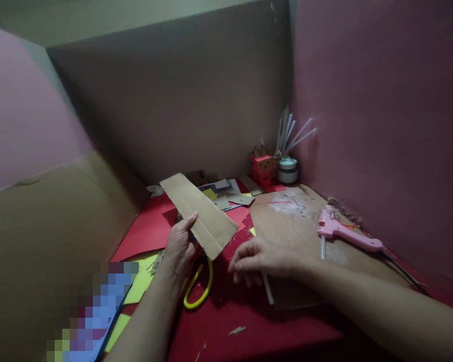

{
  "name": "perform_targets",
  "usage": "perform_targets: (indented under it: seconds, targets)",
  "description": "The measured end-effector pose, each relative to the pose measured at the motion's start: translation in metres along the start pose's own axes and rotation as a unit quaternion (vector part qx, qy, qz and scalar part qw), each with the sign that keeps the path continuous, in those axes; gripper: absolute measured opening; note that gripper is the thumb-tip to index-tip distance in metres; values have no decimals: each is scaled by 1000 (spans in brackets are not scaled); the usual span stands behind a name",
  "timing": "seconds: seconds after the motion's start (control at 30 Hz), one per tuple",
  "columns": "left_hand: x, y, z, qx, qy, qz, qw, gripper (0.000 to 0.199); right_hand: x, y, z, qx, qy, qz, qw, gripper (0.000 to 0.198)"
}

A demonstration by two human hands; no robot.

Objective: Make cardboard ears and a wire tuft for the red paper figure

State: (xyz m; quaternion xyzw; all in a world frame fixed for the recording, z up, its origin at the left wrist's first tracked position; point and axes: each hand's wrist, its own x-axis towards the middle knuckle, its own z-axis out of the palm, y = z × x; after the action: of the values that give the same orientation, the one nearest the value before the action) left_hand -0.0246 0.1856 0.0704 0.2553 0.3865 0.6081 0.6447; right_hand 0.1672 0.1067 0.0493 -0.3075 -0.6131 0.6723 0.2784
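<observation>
My left hand (181,244) is closed on the lower left edge of a rectangular piece of brown cardboard (199,213), its thumb lying on the top face. The cardboard is tilted above the table, with crease lines along its length. Just below that hand shows a yellow loop handle (198,296), probably of scissors; its other end is hidden, and I cannot tell whether the hand touches it. My right hand (254,259) hovers right of the cardboard, apart from it, fingers loosely bent and nothing visible in them. A white stick (267,289) lies beneath that hand.
A pink glue gun (347,234) rests on a brown board (286,221) at right, its cord along the wall. Red paper (151,226) and yellow-green paper (139,281) lie left. A red box (262,168), clear glue sticks (286,130) and a lidded jar (287,171) stand at the back.
</observation>
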Motion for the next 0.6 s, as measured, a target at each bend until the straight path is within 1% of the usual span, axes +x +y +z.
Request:
perform_targets:
  seconds: [0.07,0.1,0.17,0.27,0.4,0.53,0.6]
  targets:
    - [0,-1,0,6,-3,0,1000,18,6,0,-2,79,77,-35,993,18]
    - [-1,-2,0,9,-6,-1,1000,18,8,0,-3,109,104,-49,987,19]
    - [-1,-4,0,18,-9,-1,1000,18,9,1,-3,138,140,-63,978,21]
    - [-1,-6,-1,27,-9,-1,1000,16,7,2,-1,151,159,-53,974,21]
    - [1,-6,-2,22,-5,-2,1000,16,7,4,0,138,154,-39,977,25]
    - [4,2,-4,1,7,1,1000,18,12,9,-7,167,215,-56,961,33]
    - [5,5,-4,-8,8,8,1000,17,14,10,-10,170,230,-61,956,35]
